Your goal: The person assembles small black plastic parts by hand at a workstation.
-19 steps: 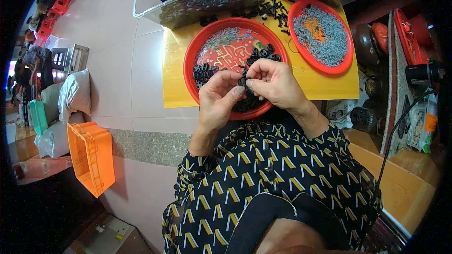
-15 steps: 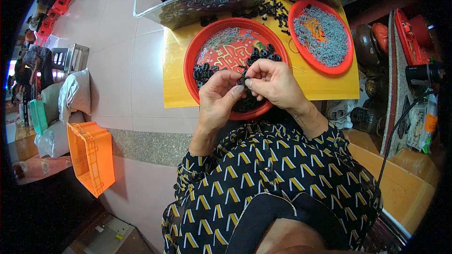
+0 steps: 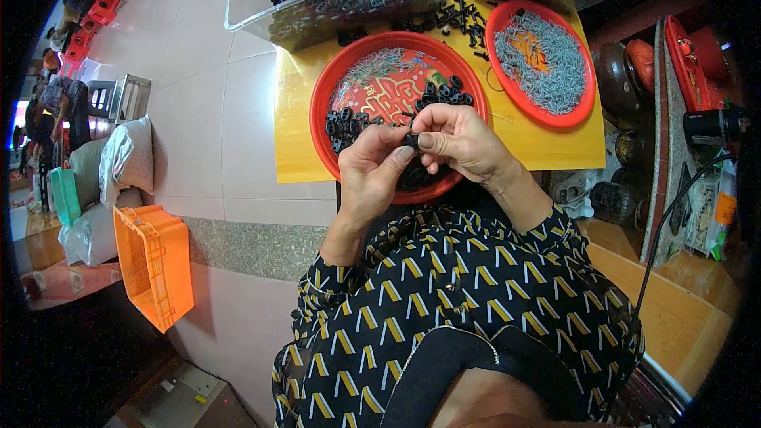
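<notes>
Over the near part of a round red tray (image 3: pixel 321 83), both my hands meet at the fingertips. A small black plastic part (image 3: pixel 411 140) is pinched between them. My left hand (image 3: pixel 371 168) grips it from the left with thumb and forefinger. My right hand (image 3: pixel 461 143) pinches it from the right; the fingers hide much of it. In the tray lie black oval parts (image 3: pixel 342 127) at the left and more black parts (image 3: pixel 444 93) at the right, with small silvery screws (image 3: pixel 384 62) at the far side.
A second red tray (image 3: pixel 590 71) full of silvery screws (image 3: pixel 555 79) stands to the right on the yellow table (image 3: pixel 293 127). Black pegs (image 3: pixel 468 20) lie behind. Clear bins (image 3: pixel 349 12) of black parts stand at the far edge. An orange crate (image 3: pixel 170 269) sits on the floor at left.
My hands have shifted slightly, staying together at the fingertips. The right thumb has moved a little to the right and down, and more of the black part shows.
</notes>
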